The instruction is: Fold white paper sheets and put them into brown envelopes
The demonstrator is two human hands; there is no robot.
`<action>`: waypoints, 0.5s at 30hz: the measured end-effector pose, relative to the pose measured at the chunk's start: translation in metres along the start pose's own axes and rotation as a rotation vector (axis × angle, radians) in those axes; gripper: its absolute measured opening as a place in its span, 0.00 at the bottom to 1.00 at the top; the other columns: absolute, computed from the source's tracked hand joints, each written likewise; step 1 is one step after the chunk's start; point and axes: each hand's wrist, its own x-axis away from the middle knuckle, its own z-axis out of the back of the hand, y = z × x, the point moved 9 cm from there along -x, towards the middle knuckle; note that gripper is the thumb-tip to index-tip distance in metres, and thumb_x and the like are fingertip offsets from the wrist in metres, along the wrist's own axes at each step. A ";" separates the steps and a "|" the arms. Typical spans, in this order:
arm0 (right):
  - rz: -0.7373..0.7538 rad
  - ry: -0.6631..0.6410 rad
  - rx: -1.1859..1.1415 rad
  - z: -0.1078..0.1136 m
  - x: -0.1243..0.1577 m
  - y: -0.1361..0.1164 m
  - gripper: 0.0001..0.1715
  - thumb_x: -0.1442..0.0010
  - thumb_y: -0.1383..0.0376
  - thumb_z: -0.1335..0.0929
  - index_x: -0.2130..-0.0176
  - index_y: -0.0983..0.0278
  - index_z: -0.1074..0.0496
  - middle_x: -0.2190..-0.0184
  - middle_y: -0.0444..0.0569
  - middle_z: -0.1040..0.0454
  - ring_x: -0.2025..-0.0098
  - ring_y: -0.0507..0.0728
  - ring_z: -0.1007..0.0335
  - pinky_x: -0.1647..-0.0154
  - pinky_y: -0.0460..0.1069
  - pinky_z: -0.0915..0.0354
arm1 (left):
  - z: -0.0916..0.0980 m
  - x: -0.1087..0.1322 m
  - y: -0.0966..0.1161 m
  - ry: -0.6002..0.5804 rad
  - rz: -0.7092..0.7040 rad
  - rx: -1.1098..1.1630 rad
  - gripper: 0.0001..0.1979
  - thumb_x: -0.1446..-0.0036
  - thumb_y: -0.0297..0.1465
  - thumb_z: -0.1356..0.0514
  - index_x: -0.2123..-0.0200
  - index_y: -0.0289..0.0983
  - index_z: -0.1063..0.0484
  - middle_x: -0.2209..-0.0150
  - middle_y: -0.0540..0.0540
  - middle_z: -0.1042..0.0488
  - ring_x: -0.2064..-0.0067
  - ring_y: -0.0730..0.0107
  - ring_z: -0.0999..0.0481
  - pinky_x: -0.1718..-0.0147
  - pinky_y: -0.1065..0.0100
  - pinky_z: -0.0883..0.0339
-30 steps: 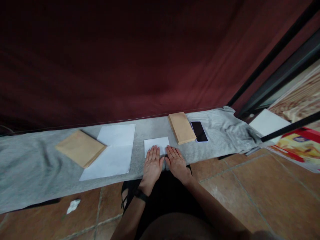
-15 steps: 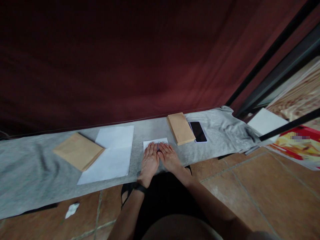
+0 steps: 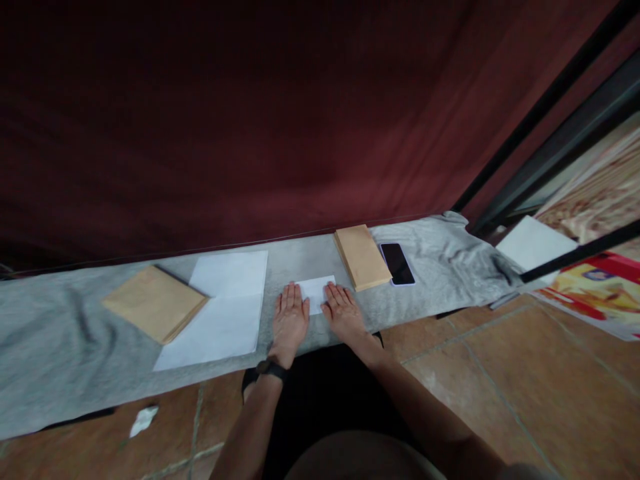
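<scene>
A small white piece of paper (image 3: 314, 292), looking folded, lies on the grey cloth between my hands. My left hand (image 3: 290, 319) rests flat over its left edge, fingers stretched out. Flat on the right edge lies my right hand (image 3: 344, 315), its fingers also straight. Neither hand grips anything. Just right of my right hand is a stack of brown envelopes (image 3: 364, 257). To the left of my left hand, larger white sheets (image 3: 230, 320) with a crease across them are partly covered by another brown envelope stack (image 3: 156, 303).
A phone (image 3: 397, 264) with a dark screen lies beside the right envelope stack. The grey cloth (image 3: 45, 347) covers a narrow bench before a dark red curtain (image 3: 280, 133). Black bars and a red printed box (image 3: 600, 293) stand at the right. A crumpled white scrap (image 3: 144, 421) is on the tiled floor.
My hands have slid apart from the middle of the small paper towards its two sides, the left one moving further. More of the paper now shows between them.
</scene>
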 end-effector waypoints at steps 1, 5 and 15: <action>-0.006 0.009 0.000 0.001 0.001 0.001 0.31 0.28 0.59 0.41 0.33 0.71 0.41 0.32 0.57 0.41 0.31 0.61 0.46 0.30 0.59 0.51 | 0.000 0.001 -0.002 0.010 0.009 -0.002 0.30 0.32 0.36 0.57 0.33 0.24 0.43 0.32 0.31 0.41 0.29 0.52 0.47 0.32 0.49 0.52; -0.022 0.038 0.009 0.002 0.004 0.006 0.31 0.28 0.59 0.41 0.32 0.70 0.42 0.33 0.57 0.40 0.31 0.62 0.45 0.31 0.60 0.50 | 0.002 0.004 -0.006 0.038 0.034 -0.005 0.30 0.32 0.36 0.57 0.33 0.26 0.44 0.32 0.31 0.41 0.29 0.52 0.46 0.32 0.47 0.51; -0.049 0.066 0.036 0.004 0.009 0.010 0.31 0.28 0.59 0.42 0.32 0.71 0.42 0.33 0.57 0.39 0.31 0.63 0.44 0.31 0.60 0.50 | 0.022 0.012 -0.016 0.126 0.153 0.103 0.27 0.36 0.32 0.53 0.36 0.30 0.37 0.41 0.32 0.28 0.39 0.48 0.30 0.42 0.48 0.36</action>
